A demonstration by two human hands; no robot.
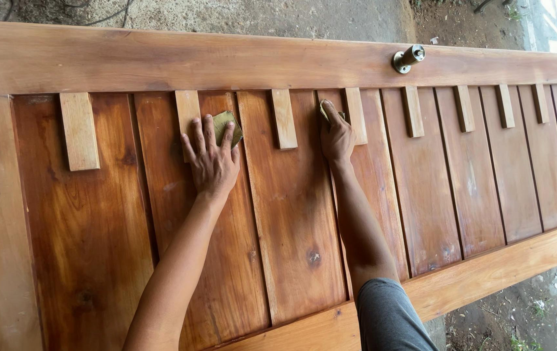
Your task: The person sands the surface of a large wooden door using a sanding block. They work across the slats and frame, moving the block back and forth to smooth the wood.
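You are looking down at a large wooden door [291, 214] lying flat, its reddish-brown vertical panels running away from you and a row of short pale wooden blocks [79, 130] sitting across the tops of the grooves. Toward the left, your left hand [212, 159] is lying palm-down with fingers spread on a panel, pressing a folded piece of sandpaper [225, 123] under the fingertips, just beside one of the pale blocks. A little to the right, your right hand [337, 136] is pressing flat against the next panel, fingers held together and extended, pinning a second piece of sandpaper [324, 109] between two blocks; only its edge is showing past the fingers. Your bare forearms are stretching up from the bottom edge, and a grey-clad knee [389, 318] is showing beside the right one. Farther right, a metal door knob [408, 58] is standing up from the top rail. Bare dirt ground [259, 16] is showing beyond the door.
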